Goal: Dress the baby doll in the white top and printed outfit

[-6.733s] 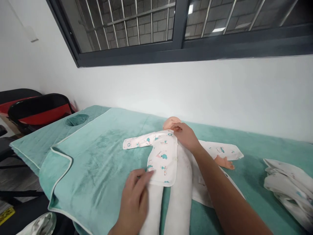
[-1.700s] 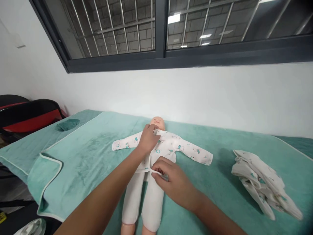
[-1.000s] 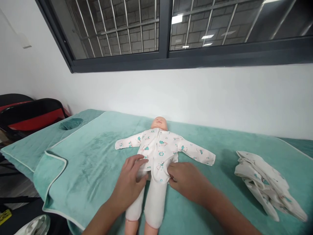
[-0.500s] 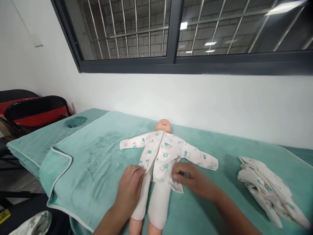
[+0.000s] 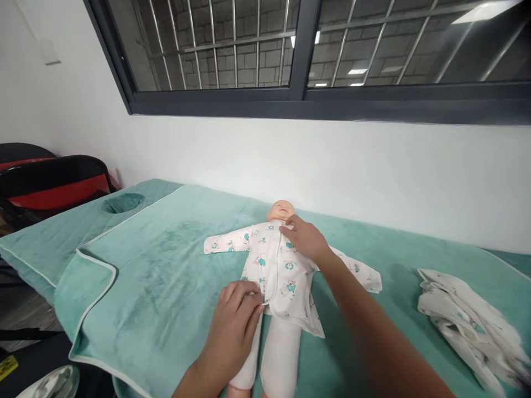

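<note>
A baby doll lies face up on the green padded bed. It wears a white baby jacket with teal and pink prints, and white trousers. The jacket's two front panels meet along the middle, and both sleeves lie spread outward. My left hand is closed on the lower front edge of the jacket, the hem pinched between thumb and fingers. Up at the neckline, my right hand touches the jacket below the doll's chin, thumb and fingers slightly apart. Whether cloth is between those fingers I cannot tell.
A crumpled pile of white printed clothes lies on the green cover at the right. Behind the bed are a white wall and a barred window. Black-and-red chairs stand at the left, and a face hole shows in the bed.
The jacket now covers the doll, both sleeves on the outside. In the last half second my right hand has gone from the lower hem up to the neckline; my left hand stays low.
</note>
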Action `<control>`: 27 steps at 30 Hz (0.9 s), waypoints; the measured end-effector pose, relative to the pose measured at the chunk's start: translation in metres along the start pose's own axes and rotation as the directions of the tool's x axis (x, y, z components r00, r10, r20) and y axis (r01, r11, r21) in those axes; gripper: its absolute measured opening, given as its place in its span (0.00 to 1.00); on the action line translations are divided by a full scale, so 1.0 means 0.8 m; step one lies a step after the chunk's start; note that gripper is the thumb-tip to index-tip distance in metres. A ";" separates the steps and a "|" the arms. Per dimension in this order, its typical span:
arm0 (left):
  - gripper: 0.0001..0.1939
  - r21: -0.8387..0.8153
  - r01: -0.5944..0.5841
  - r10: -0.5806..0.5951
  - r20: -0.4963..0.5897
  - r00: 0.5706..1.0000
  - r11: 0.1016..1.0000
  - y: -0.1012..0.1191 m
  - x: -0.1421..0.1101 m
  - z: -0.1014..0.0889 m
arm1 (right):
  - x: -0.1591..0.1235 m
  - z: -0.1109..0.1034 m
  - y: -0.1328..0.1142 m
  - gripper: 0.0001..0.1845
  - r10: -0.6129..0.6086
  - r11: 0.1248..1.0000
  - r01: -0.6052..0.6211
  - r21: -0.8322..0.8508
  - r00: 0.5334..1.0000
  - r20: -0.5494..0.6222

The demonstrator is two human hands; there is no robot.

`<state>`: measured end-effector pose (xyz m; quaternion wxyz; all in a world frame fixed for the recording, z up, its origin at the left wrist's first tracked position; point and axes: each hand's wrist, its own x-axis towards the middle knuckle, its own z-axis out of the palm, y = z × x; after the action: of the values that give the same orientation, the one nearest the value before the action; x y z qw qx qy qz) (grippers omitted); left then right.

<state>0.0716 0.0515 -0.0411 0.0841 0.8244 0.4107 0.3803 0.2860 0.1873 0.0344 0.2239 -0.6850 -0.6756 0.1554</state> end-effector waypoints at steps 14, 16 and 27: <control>0.11 -0.091 0.028 -0.035 -0.078 0.996 0.995 -0.017 -0.011 0.000 | -0.007 0.033 -0.011 0.11 -0.048 0.963 0.127 0.236 0.948 -0.315; 0.15 -0.090 0.107 -0.117 -0.110 0.987 0.990 -0.026 -0.021 -0.001 | -0.048 0.037 0.001 0.13 -0.083 0.932 0.209 0.296 0.918 -0.388; 0.22 0.077 0.392 -0.398 0.097 0.912 0.917 -0.027 -0.017 -0.009 | -0.249 0.047 0.066 0.17 -0.057 0.979 0.068 0.192 0.996 -0.062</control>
<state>0.0484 0.0540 -0.0536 0.1586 0.7462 0.5740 0.2976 0.3040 -0.0065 -0.0424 0.3131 -0.6425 -0.6720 0.1939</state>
